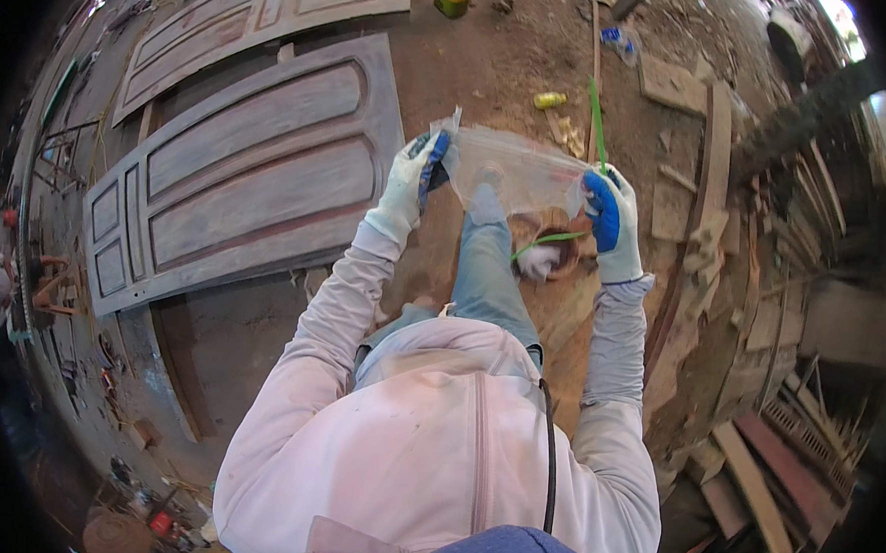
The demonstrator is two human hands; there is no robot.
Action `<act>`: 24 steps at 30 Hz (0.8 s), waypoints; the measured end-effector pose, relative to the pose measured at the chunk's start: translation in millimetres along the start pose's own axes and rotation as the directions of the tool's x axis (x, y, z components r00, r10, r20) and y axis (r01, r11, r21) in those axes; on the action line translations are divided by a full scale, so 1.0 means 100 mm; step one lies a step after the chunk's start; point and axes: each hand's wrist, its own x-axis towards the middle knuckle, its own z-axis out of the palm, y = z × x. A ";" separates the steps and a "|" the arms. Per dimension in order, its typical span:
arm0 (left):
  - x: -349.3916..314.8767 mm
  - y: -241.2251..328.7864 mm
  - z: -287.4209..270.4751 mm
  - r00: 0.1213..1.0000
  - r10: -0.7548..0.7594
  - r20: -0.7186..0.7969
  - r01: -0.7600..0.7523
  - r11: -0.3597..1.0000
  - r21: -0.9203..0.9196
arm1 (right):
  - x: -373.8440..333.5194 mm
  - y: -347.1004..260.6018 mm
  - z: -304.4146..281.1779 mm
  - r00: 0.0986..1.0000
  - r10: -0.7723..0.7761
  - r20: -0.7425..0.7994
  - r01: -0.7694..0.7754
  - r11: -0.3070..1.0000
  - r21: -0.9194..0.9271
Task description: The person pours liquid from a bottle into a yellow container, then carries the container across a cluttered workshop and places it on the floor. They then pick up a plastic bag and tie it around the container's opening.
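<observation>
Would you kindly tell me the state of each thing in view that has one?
Left hand: gloved, gripping the plastic
Right hand: gloved, gripping its other side
Clear plastic: spread between the hands
Green strap: loose end beyond the right hand
Nearer paneled door: lying flat, unevenly coloured
Small yellow bottle: on its side

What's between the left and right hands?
In the head view, a clear plastic sheet spans the gap between the gloved left hand and the gloved right hand, with an end in each grip.
</observation>
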 end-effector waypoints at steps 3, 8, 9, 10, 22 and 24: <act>0.80 0.02 0.00 0.991 -0.059 0.117 0.078 0.984 -0.162 | 0.94 -0.01 -0.13 1.000 -0.017 0.018 0.017 1.000 -0.007; 2.21 0.14 0.32 0.893 -0.276 0.354 0.431 0.747 -0.506 | 2.62 -0.29 -0.19 0.993 0.064 0.095 -0.060 0.997 -0.047; 2.46 0.15 0.34 0.752 -0.127 0.647 0.595 0.555 -0.582 | 2.95 -0.28 -0.19 0.991 0.063 0.122 -0.061 0.998 -0.018; 2.59 0.26 0.47 0.812 -0.168 0.559 0.537 0.588 -0.605 | 3.20 -0.35 -0.11 0.988 0.055 0.146 -0.056 0.998 0.005; 4.85 0.86 0.39 0.988 -0.137 0.063 0.138 0.654 -0.744 | 5.98 -0.55 0.52 0.873 0.451 0.183 -0.438 0.892 -0.107; 5.46 0.83 0.19 0.968 -0.178 -0.179 -0.010 0.684 -0.730 | 6.48 -0.47 0.57 0.858 0.487 0.162 -0.446 0.864 -0.233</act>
